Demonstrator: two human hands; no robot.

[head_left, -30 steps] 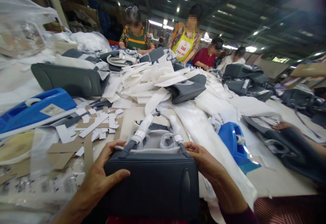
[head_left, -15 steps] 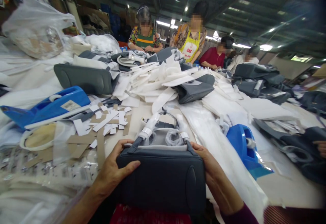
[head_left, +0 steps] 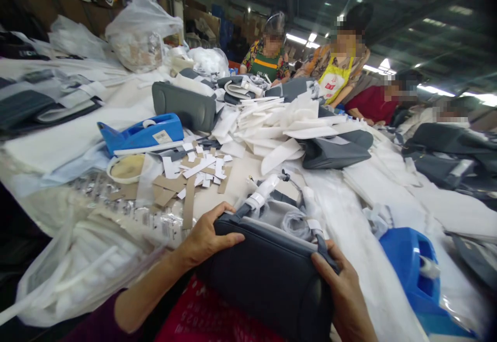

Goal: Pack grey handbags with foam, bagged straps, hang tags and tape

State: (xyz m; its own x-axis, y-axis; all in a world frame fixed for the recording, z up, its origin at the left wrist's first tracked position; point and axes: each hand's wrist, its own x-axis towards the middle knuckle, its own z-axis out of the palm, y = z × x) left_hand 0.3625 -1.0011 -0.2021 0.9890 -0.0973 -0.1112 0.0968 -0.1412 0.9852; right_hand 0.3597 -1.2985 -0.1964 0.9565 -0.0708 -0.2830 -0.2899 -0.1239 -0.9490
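A dark grey handbag (head_left: 272, 274) lies on its side at the near table edge, its open top facing away from me. My left hand (head_left: 205, 238) grips its left end, thumb across the base. My right hand (head_left: 345, 293) clasps the right end, fingers wrapped round it. The bag's handles (head_left: 264, 194) are wrapped in white protective sleeves and stick out past the opening, over clear plastic stuffing.
Two blue tape dispensers (head_left: 142, 132) (head_left: 415, 267) sit left and right. Paper and cardboard strips (head_left: 190, 173), white wrapping sheets (head_left: 279, 124), other grey bags (head_left: 182, 106) and plastic sacks (head_left: 81, 264) cover the table. Several people work at the far side. A red crate (head_left: 202, 318) is below.
The view has swung left and tilted. The bag has come closer to me and turned, its right end lower. Both hands keep their hold.
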